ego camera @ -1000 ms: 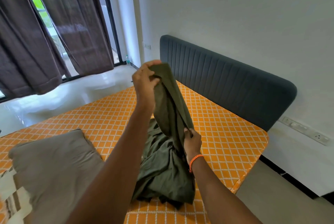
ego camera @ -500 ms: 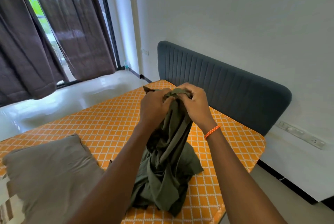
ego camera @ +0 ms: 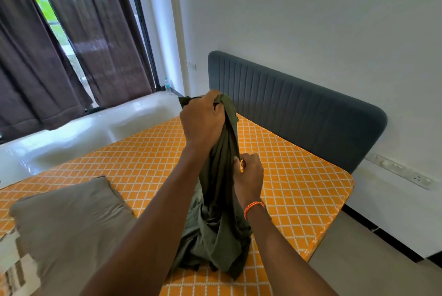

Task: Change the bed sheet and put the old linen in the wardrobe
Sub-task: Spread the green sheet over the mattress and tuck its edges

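Observation:
A dark olive-green bed sheet [ego camera: 215,236] hangs bunched in a long twist above the bare orange mattress [ego camera: 299,176] with its white diamond pattern. My left hand [ego camera: 203,123] grips the top end of the sheet, held up high. Lower down, my right hand [ego camera: 248,173], with an orange band at the wrist, pinches the hanging cloth at its right side. The bottom of the sheet lies crumpled on the mattress near its front edge.
A grey pillow [ego camera: 69,219] lies on the mattress at the left, striped cloth [ego camera: 14,271] beside it. A dark blue padded headboard [ego camera: 299,114] stands against the white wall. Dark curtains [ego camera: 71,44] cover the window; glossy floor [ego camera: 83,133] lies beyond the bed.
My right hand has slid down from the top of the sheet to a point lower on the hanging cloth. My left hand has kept its hold on the top end.

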{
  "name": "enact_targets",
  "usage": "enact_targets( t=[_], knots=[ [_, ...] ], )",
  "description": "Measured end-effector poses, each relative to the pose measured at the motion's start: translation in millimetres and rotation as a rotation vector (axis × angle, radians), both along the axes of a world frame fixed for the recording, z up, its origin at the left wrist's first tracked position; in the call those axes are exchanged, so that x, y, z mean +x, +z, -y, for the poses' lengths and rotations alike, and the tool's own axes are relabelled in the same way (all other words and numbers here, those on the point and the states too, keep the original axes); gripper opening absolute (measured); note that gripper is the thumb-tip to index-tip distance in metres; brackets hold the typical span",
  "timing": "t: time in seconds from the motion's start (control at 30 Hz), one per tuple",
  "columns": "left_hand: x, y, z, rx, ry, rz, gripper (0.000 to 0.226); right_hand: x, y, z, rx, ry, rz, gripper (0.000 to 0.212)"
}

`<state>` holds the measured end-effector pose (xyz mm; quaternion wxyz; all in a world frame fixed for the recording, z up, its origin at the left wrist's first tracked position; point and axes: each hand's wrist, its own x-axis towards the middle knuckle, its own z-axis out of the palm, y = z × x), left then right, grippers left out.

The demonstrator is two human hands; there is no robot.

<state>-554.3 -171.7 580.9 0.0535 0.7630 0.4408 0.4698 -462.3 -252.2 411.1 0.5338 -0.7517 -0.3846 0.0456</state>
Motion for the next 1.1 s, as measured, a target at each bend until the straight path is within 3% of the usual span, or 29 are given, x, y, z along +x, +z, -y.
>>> enact_targets(
  t=[0.13, 0.27, 0.37, 0.5, 0.6, 0.7, 0.77, 0.87, 0.9, 0.97, 1.1],
  knots=[
    [0, 14, -7, 0.022, 0.042, 0.099, 0.020, -7, -16, -1, -0.103, 0.082, -0.027, 0.027],
    [3, 26, -8, 0.048, 0.042, 0.145, 0.020, -15, -40, 1, -0.181, 0.086, -0.018, 0.018],
    [0, 30, -13, 0.046, 0.094, 0.188, 0.020, -16, -40, 3, -0.121, 0.042, -0.196, 0.033],
    [-16, 26, -23, -0.055, 0.227, 0.269, 0.024, 5, -8, -17, 0.029, 0.019, -0.241, 0.036],
    [-33, 24, -40, -0.186, 0.246, 0.197, 0.038, 17, 67, -36, 0.169, 0.112, -0.185, 0.026],
    [-47, 31, -60, -0.457, -0.175, 0.234, 0.065, 10, 198, -49, 0.484, 0.286, -0.010, 0.019],
    [-51, 48, -53, -0.541, -0.488, 0.367, 0.066, 7, 276, -58, 0.675, 0.345, 0.172, 0.017],
    [-47, 75, -36, -0.746, -0.843, 0.802, 0.042, 13, 329, -71, 0.626, 0.402, 0.271, 0.012],
    [-45, 81, -33, -0.812, -0.921, 0.907, 0.049, 16, 329, -74, 0.561, 0.408, 0.279, 0.011],
    [-42, 89, -32, -0.753, -0.887, 0.813, 0.061, 20, 317, -79, 0.450, 0.390, 0.282, 0.012],
    [-33, 78, -39, -0.352, -0.440, 0.421, 0.039, 20, 285, -76, 0.369, 0.413, 0.207, 0.014]
  ],
)
